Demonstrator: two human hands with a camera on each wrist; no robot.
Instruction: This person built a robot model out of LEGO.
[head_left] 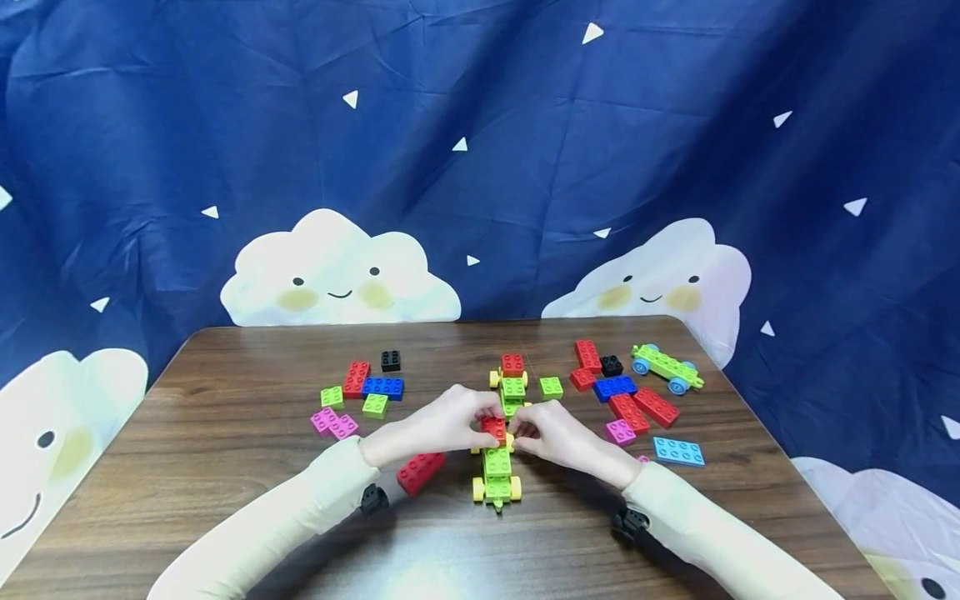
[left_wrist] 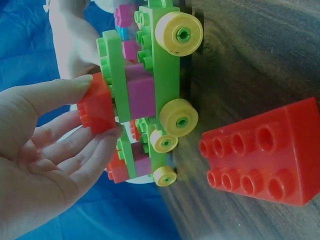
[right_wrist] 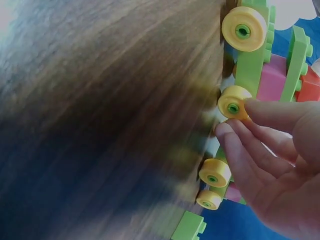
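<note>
With thumb and fingertips, my left hand [head_left: 450,427] pinches a red brick [left_wrist: 102,104] seated on top of a toy car. That car has a green wheeled base [left_wrist: 167,70], a purple brick [left_wrist: 141,90] in the middle and a green brick [left_wrist: 118,75] above it. My right hand [right_wrist: 275,155] is at the car's right side. Its thumb and fingertips meet around a yellow wheel [right_wrist: 233,102]. A second car of the same build stands beyond, topped by a red brick [head_left: 512,364].
A large red brick [head_left: 421,473] lies left of the near car. Loose red, blue, green, pink and black bricks spread over the left and right of the wooden table [head_left: 247,400]. A green car base with blue wheels [head_left: 666,367] sits at the far right, behind a light blue brick [head_left: 678,451].
</note>
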